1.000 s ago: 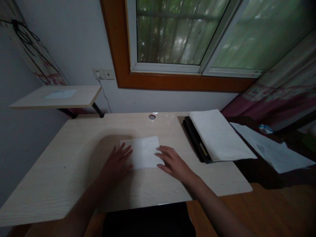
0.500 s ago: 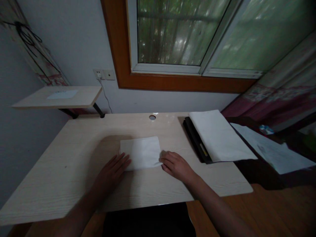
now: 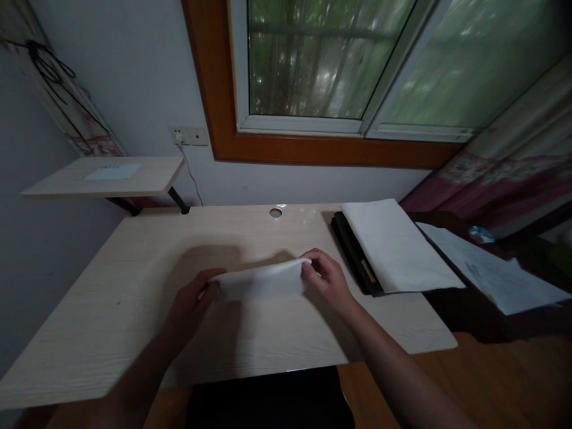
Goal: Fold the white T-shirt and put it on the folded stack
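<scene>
A folded white sheet of paper (image 3: 263,282) is held between my two hands, tilted up off the desk so that its upper edge faces me. My left hand (image 3: 195,296) pinches its left end, the fingertips partly in shadow. At the right end, my right hand (image 3: 325,274) grips the upper corner between thumb and fingers. The paper looks slightly blurred, and whether its lower edge touches the desk I cannot tell.
The pale wooden desk (image 3: 89,310) has a round cable hole (image 3: 276,213) at the back. On its right lie black folders (image 3: 355,253) under large white paper (image 3: 397,247). A raised shelf (image 3: 156,173) stands back left, and another sheet (image 3: 491,271) lies far right.
The paper lay flat under my hands before; now it is lifted and tilted. My right hand has risen and moved slightly right, and my left hand has shifted left, closing on the paper's end.
</scene>
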